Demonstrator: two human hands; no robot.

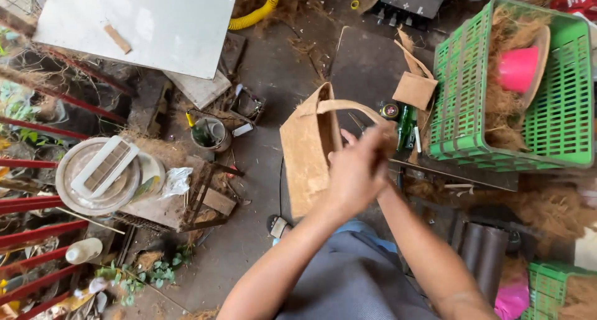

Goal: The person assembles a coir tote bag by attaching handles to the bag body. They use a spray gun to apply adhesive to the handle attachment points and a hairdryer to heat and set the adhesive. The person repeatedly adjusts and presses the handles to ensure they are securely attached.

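A brown fibre-sheet bag [306, 152] with a strap handle [351, 107] hangs in front of me, above the dirt floor. My left hand [353, 171] is closed on the bag's right edge, below the handle. My right hand [384, 138] is blurred and partly hidden behind the left, with its fingers closed at the handle's right end. Both forearms reach up from the bottom of the view over my grey-clad lap.
A green plastic crate [563, 109] at right holds coconut fibre and a pink cup [518, 68]. Brown sheet offcuts [415, 89] and a green bottle [405, 126] lie beside it. A white board [155, 22], a metal dish [93, 177] and red rails [37, 233] stand at left.
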